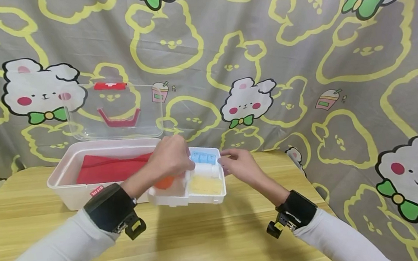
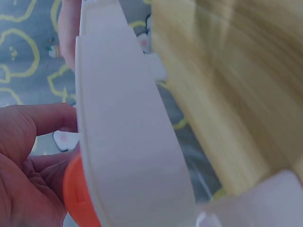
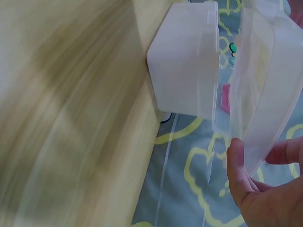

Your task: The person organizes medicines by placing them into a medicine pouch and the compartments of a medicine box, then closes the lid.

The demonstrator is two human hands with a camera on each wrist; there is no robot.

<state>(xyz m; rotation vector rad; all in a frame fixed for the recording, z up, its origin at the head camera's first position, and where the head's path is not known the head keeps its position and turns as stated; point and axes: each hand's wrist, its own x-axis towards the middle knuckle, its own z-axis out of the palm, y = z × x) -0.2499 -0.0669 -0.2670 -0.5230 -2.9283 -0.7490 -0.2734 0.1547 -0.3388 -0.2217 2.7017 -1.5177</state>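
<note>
I hold the white divided tray (image 1: pixel 187 192) up off the wooden table (image 1: pixel 192 245), my left hand (image 1: pixel 171 157) curled over its near-left rim and my right hand (image 1: pixel 238 164) pinching its right edge. The head view shows its blue pill case (image 1: pixel 203 157), yellow pads and an orange piece. Behind sits the open white box (image 1: pixel 81 172) with red cloth; my left wrist view shows only the tray's underside (image 2: pixel 128 142).

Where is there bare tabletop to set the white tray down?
The wooden table is bare in front of the tray, between the two sleeves, and left of the left arm. It is crowded behind: the open white box sits at the back, close to the tray.
</note>
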